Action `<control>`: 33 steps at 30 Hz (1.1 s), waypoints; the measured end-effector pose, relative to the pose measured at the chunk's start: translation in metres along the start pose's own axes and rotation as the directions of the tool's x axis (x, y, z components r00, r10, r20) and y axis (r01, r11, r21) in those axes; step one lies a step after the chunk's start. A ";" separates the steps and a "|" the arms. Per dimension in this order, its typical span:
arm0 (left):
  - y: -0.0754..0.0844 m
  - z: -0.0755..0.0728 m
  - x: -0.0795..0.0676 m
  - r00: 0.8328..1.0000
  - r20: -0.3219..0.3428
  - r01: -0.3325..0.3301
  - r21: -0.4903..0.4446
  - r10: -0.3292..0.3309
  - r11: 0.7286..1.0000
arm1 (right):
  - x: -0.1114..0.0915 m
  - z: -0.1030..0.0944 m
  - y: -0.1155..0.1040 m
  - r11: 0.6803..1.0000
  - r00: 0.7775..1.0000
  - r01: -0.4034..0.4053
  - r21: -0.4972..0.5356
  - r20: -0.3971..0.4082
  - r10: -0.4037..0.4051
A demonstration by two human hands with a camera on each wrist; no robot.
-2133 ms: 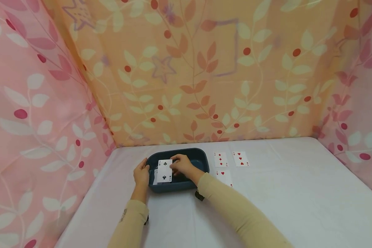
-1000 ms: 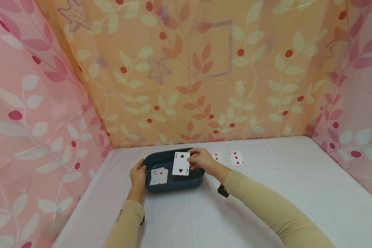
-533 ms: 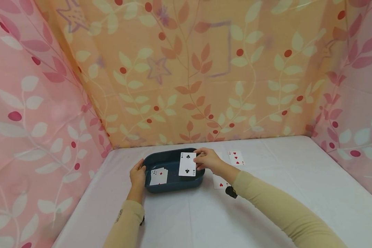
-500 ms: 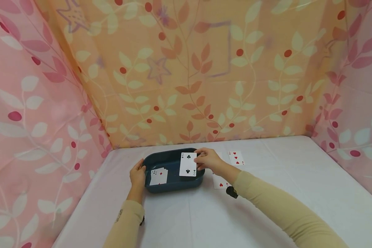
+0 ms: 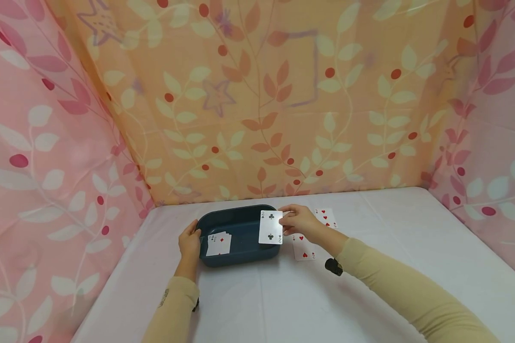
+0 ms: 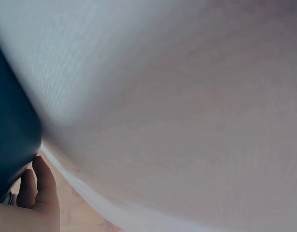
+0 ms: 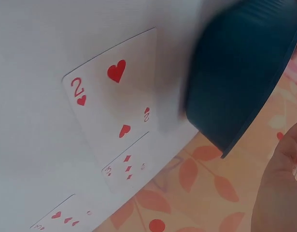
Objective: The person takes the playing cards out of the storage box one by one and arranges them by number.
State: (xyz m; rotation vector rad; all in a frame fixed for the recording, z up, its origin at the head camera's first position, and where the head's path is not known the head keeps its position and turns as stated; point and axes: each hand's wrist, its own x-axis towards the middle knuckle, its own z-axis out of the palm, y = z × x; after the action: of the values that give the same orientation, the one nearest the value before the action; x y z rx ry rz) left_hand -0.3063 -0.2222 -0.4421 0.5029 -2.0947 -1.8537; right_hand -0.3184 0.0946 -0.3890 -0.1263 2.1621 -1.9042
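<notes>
My right hand (image 5: pixel 303 222) pinches a two of clubs (image 5: pixel 270 229) by its right edge, face up over the right end of a dark blue tray (image 5: pixel 240 260). The left hand (image 5: pixel 189 245) grips the tray's left rim; in the left wrist view its curled fingers (image 6: pixel 44 181) meet the tray wall (image 6: pixel 10 121). A small overlapping stack of playing cards (image 5: pixel 218 245), an ace of diamonds on top, lies in the tray's left part. Right of the tray, a two of hearts (image 7: pixel 109 92) lies face up on the table, partly behind my right hand in the head view.
Beyond the two of hearts lie a three of diamonds (image 7: pixel 129 166), hidden by the hand in the head view, and a three of hearts (image 5: pixel 327 217). White cloth (image 5: pixel 240 305) covers the table. Patterned curtains (image 5: pixel 257 119) enclose its back and sides.
My right hand has carried the two of clubs rightward from over the card stack to the tray's right end, uncovering the stack. The left hand keeps its hold on the rim.
</notes>
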 end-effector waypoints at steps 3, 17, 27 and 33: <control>0.000 0.000 0.000 1.000 0.001 -0.002 0.000 0.002 1.000 | -0.002 -0.005 0.001 1.000 1.000 0.003 0.008 -0.006 -0.003; 0.001 0.000 -0.001 1.000 0.000 0.012 0.008 -0.012 1.000 | -0.012 -0.028 0.013 1.000 1.000 0.004 -0.005 -0.025 -0.005; 0.002 0.000 -0.003 1.000 0.010 0.022 0.006 -0.023 1.000 | -0.021 -0.042 0.017 0.999 0.999 0.029 -0.030 -0.016 -0.029; 0.002 0.000 -0.004 1.000 0.005 0.018 0.022 -0.018 1.000 | -0.027 -0.050 0.017 0.999 1.000 0.014 -0.041 -0.023 -0.015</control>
State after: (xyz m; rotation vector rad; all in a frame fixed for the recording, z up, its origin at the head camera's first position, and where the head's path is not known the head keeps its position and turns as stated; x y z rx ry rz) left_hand -0.3030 -0.2202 -0.4396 0.5244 -2.1232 -1.8449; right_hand -0.3034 0.1517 -0.3971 -0.1288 2.2224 -1.8790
